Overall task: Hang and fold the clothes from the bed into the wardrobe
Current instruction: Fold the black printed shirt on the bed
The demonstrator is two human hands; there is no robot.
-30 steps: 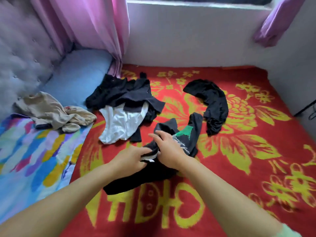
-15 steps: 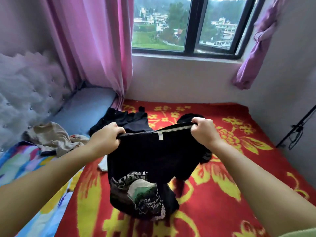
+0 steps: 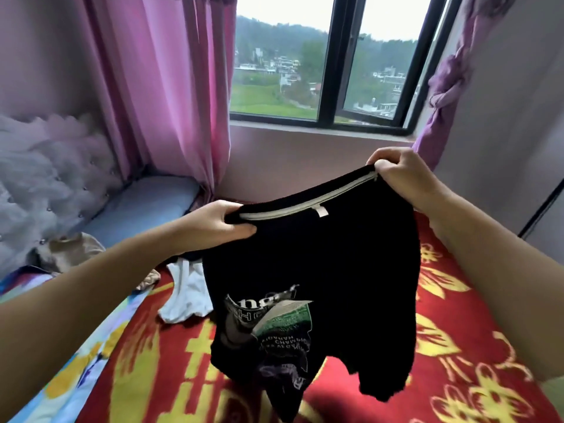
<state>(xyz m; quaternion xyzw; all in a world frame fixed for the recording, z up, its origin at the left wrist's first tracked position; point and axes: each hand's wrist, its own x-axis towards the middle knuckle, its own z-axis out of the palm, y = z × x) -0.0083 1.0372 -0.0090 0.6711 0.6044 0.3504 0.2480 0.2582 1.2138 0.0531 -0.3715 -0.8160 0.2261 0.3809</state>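
Note:
A black T-shirt (image 3: 329,270) with a green and white print hangs in the air over the bed, held up by its neckline. My left hand (image 3: 213,224) grips the left end of the collar. My right hand (image 3: 396,175) pinches the right end, higher up, so the shirt hangs tilted. A white garment (image 3: 186,297) lies on the red and yellow blanket (image 3: 457,346) behind the shirt. A beige garment (image 3: 73,248) sits at the left by the headboard. Other dark clothes on the bed are hidden behind the shirt. No wardrobe is in view.
Pink curtain (image 3: 171,87) hangs at the left of the window (image 3: 329,56); a purple knotted curtain (image 3: 445,87) hangs at its right. A tufted grey headboard (image 3: 45,178) and a blue pillow (image 3: 146,203) stand at left. A colourful sheet (image 3: 61,377) lies at bottom left.
Both hands have lifted the black T-shirt off the bed by its collar and raised it higher, the right hand above the left. The view has tilted up toward the window.

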